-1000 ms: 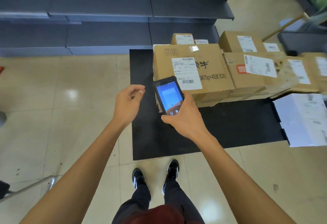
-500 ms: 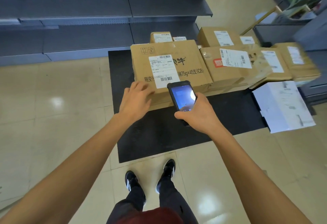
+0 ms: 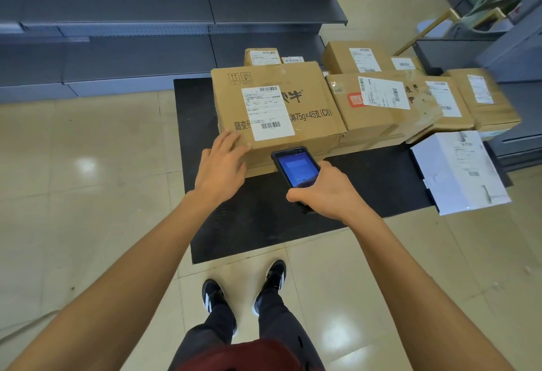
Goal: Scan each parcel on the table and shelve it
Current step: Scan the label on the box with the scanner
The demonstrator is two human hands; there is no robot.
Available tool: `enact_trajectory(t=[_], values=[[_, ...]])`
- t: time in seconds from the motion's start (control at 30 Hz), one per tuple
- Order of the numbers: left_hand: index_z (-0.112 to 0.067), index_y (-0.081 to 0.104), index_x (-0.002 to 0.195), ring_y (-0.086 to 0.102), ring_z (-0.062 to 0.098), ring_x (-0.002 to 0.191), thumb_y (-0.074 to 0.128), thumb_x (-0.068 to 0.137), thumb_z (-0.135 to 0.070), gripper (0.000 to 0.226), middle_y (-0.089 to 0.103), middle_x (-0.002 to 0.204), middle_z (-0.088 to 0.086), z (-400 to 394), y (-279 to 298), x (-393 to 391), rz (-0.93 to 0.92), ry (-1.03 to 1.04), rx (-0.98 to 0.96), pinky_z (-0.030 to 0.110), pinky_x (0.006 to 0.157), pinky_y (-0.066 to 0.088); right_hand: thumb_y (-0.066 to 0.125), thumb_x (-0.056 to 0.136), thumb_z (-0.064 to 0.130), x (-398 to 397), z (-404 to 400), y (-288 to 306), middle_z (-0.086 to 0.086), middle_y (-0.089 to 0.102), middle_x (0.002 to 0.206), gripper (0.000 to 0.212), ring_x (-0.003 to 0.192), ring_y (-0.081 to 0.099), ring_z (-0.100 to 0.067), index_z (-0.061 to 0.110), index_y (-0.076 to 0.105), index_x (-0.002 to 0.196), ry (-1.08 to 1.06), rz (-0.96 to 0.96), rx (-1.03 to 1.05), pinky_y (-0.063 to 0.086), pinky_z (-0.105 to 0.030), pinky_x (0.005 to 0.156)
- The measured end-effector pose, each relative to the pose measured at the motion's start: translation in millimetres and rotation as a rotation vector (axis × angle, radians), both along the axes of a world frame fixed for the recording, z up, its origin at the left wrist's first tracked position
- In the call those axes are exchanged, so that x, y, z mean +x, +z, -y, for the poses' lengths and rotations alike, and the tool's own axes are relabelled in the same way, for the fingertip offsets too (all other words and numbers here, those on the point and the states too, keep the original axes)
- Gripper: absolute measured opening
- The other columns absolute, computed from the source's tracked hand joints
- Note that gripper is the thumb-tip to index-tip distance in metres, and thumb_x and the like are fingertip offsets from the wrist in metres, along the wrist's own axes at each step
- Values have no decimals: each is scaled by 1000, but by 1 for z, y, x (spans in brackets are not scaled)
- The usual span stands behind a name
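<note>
My left hand (image 3: 220,168) lies flat with straight fingers on the near-left corner of the large brown cardboard parcel (image 3: 275,109) with its white shipping label (image 3: 267,112); it sits on the black table mat (image 3: 366,183), left of the other brown boxes (image 3: 378,106); my right hand (image 3: 325,191) grips the black handheld scanner (image 3: 296,166), blue screen up, just near of that parcel; grey metal shelves (image 3: 176,18) stand far behind.

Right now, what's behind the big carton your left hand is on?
Behind the big carton, two smaller parcels show only their tops: a brown parcel and a narrower parcel beside it. The carton hides their lower parts. The left hand rests on its near corner.
</note>
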State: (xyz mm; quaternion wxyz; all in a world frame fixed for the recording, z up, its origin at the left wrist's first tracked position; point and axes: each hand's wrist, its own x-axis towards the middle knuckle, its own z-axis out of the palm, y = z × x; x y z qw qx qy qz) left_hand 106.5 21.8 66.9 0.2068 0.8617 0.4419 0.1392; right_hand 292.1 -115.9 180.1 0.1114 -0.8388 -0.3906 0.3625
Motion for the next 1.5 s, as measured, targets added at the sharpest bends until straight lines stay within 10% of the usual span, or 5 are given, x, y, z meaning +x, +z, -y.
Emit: enact_trajectory(t=[1.5], values=[[-28,48,145,7,21,157,65,95,-22,53,25,166,-2,3,-8,-4,-12,-22,-17,59,105,42,78,64,52,3,-24,41,1,63,87,46,75,62,-12,24,56,93,86,4,-34,45,-22,54]])
